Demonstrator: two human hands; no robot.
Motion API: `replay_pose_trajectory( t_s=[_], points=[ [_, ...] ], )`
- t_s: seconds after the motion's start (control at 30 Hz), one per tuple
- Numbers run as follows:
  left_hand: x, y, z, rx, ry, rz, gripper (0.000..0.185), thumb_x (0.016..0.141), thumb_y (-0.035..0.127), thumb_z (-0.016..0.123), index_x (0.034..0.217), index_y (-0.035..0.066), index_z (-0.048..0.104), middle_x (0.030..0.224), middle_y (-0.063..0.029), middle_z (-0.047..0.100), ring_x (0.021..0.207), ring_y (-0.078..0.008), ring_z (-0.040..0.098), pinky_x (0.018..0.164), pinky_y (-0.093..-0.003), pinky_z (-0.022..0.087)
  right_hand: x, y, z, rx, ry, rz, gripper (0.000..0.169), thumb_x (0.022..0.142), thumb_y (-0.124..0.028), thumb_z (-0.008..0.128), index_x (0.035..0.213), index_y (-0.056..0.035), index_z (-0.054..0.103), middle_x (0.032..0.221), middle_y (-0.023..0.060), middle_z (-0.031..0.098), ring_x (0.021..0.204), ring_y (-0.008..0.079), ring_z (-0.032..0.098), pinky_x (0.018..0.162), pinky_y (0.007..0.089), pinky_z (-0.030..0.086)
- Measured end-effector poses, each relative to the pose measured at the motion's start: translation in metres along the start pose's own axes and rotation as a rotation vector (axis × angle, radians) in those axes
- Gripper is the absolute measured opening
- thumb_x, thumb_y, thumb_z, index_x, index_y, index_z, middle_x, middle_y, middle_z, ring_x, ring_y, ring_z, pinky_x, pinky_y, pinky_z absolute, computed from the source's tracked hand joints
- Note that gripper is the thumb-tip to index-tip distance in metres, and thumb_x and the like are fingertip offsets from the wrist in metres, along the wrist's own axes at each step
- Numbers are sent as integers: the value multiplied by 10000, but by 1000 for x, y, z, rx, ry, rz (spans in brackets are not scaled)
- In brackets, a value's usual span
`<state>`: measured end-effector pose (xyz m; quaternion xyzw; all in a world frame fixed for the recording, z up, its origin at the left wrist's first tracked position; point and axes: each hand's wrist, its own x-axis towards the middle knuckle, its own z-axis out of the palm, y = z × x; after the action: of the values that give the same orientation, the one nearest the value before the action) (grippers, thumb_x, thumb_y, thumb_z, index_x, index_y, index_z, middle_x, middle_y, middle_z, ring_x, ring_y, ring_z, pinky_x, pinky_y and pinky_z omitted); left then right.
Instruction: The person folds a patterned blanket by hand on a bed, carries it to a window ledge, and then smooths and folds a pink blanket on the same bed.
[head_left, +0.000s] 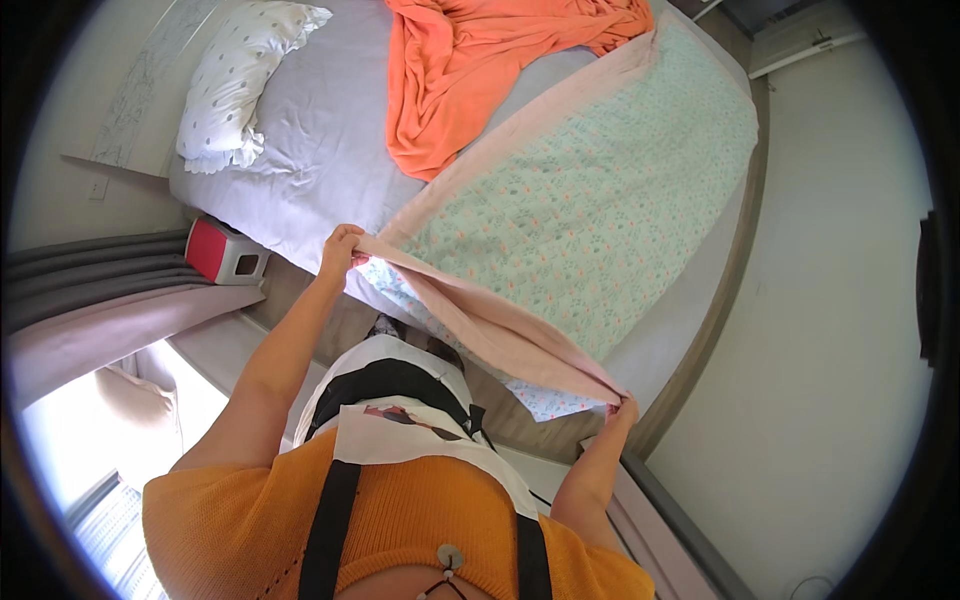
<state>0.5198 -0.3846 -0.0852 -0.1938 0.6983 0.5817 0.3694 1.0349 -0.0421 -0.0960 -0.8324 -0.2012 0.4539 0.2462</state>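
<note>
A mint-green floral quilt (570, 202) with a pink border lies folded across one end of the bed. My left hand (343, 251) pinches one corner of its pink edge beside the mattress. At the other corner, my right hand (621, 411) grips the same border. Between my hands the edge is stretched, and its layers gape slightly. A pale blue floral underside shows below the border, hanging over the side of the bed. Grey-lavender sheeting (322, 142) covers the mattress.
An orange blanket (457, 82) lies rumpled beside the quilt. A white dotted pillow (232, 82) with ruffled ends rests at the left. Beside the bed is a red-and-white box-shaped bedside unit (225, 251), near grey and pink curtains (105, 277). A pale wall (832, 247) runs along the right.
</note>
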Motion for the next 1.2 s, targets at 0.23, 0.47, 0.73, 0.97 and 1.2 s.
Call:
replay_pose_trajectory(
  t_s=[0.23, 0.47, 0.73, 0.97, 1.2],
  points=[
    [10, -47, -16, 284, 98, -66, 125, 718, 150, 462, 699, 36, 511, 574, -20, 470, 492, -84, 452, 404, -226, 402, 14, 2, 35, -1242, 39, -454, 158, 663, -59, 529, 820, -58, 551, 801, 116, 546, 705, 271, 530, 577, 370, 453],
    [-37, -100, -47, 224, 165, -226, 89, 670, 52, 410, 653, 54, 498, 540, 3, 437, 473, -72, 420, 417, -209, 374, -66, -9, 282, -1232, -407, -1290, 215, 778, -96, 468, 979, -57, 533, 965, 129, 519, 904, 281, 476, 779, 362, 385],
    [-30, -97, -50, 1211, -74, -434, 236, 677, 248, 487, 805, 92, 611, 859, -138, 591, 818, -276, 568, 714, -393, 430, -173, -6, 509, -1391, -971, -1603, 202, 731, -99, 506, 932, -121, 516, 968, 76, 507, 829, 260, 526, 667, 374, 431],
    [-47, -103, -56, 1351, -164, -672, 260, 709, 264, 496, 861, 87, 612, 889, -118, 593, 854, -265, 565, 758, -370, 430, -181, -2, 526, -1682, -969, -1668, 212, 680, -81, 550, 882, -137, 515, 917, 63, 494, 799, 251, 539, 661, 366, 443],
    [-96, -137, -92, 1352, -133, -718, 244, 694, 320, 526, 813, 134, 631, 847, -124, 595, 818, -285, 568, 723, -383, 447, -197, -13, 541, -1515, -1080, -1594, 127, 717, -56, 468, 818, -122, 508, 841, 82, 484, 776, 277, 538, 625, 386, 437]
  ],
)
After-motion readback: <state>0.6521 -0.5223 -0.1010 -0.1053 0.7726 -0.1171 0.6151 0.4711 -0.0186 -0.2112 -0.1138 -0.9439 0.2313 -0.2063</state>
